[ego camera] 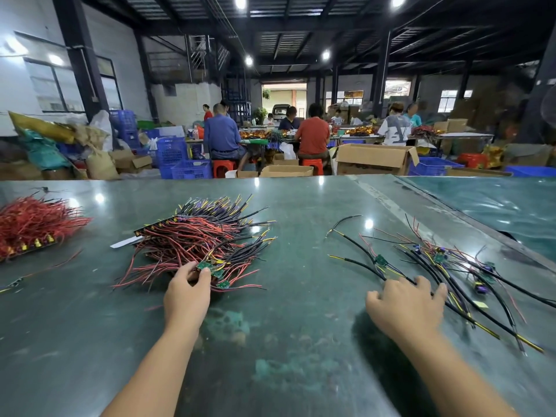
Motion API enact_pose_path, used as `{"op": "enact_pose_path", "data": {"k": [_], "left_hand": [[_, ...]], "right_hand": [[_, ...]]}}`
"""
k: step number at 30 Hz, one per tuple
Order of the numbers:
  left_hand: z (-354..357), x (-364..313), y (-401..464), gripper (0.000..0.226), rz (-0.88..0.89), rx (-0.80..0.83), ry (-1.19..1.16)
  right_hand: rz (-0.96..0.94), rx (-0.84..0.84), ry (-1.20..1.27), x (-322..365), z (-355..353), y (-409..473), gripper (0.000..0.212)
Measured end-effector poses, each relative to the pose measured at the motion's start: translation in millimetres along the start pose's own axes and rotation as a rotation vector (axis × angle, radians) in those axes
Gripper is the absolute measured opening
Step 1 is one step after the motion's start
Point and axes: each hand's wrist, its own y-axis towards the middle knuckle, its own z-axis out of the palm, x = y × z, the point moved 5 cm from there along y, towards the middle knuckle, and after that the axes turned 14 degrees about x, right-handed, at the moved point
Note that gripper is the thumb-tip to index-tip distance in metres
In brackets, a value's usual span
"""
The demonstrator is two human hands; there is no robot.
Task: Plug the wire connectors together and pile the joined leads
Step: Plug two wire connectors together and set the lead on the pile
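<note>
Two hands: left hand (187,293) at wire pile (204,236), right hand (404,305) on black leads (451,284).

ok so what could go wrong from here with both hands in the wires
The left hand pinches a small green circuit board at the edge of the tangled red and black wire pile; lifting may drag neighbouring leads along. The right hand presses on loose black yellow-tipped leads that cross each other, so it could pick the wrong one.

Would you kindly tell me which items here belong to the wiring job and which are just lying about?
Job:
left hand
right hand
central lead pile
loose black leads

Lying about:
red wire bundle
cardboard box
blue crates
</note>
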Motion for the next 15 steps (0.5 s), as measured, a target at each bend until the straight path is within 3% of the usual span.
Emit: {"op": "enact_pose_path", "data": {"k": [3,8,10,11,15], "left_hand": [[1.2,0.4,0.2,0.031,0.003,0.011,-0.073],[3.2,-3.4,-1.7,0.02,-0.048,0.042,0.015],[4.5,-4.9,-2.3,0.011,-0.105,0.058,-0.011],[5.2,-4.7,-1.9,0.018,-0.121,0.063,-0.03],[10.7,-7.7,-4.6,0.011,-0.059,0.123,-0.062]], "right_hand": [[-0.065,-0.055,0.034,5.2,-1.4,-4.7,0.032],[-0.279,-0.131,0.234,23.4,-3.5,-14.5,0.023],[-0.346,-0.123,0.279,31.8,0.1,-20.0,0.021],[-0.378,-0.11,0.299,36.2,2.4,-23.1,0.021],[-0.513,-0.036,0.376,53.7,12.1,-33.7,0.019]]}}
